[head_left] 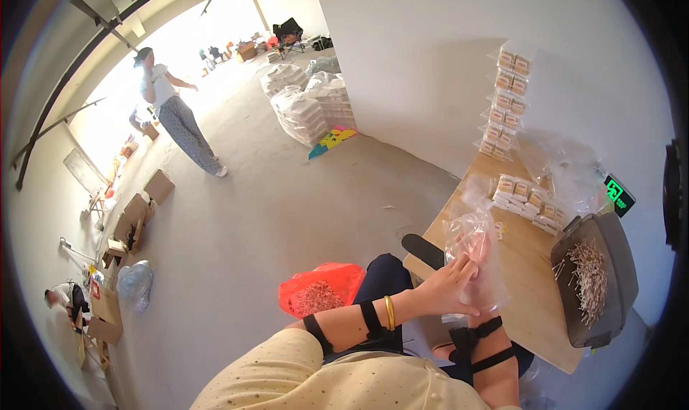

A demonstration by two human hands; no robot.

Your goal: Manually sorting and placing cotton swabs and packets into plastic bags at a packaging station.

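A clear plastic bag [466, 227] is between my two hands, above the near left edge of the wooden table. My left hand [451, 284], with a gold bangle at its wrist, has its fingers closed on the bag. Crinkled film lies over my right hand [486, 266], which also grips the bag; its fingers show only partly through the plastic. Beyond the hands, small packs of cotton swabs [527, 197] lie in rows on the table. A grey bin [623, 277] holds many loose cotton swabs [588, 277] on the right.
More packs form a tall stack [504, 109] against the wall. The wooden table [527, 288] has a dark rounded object [423, 251] at its left edge. A red bag [344, 277] of small pieces sits left of my knee. A person [176, 109] stands farther off, near wrapped bundles [301, 116].
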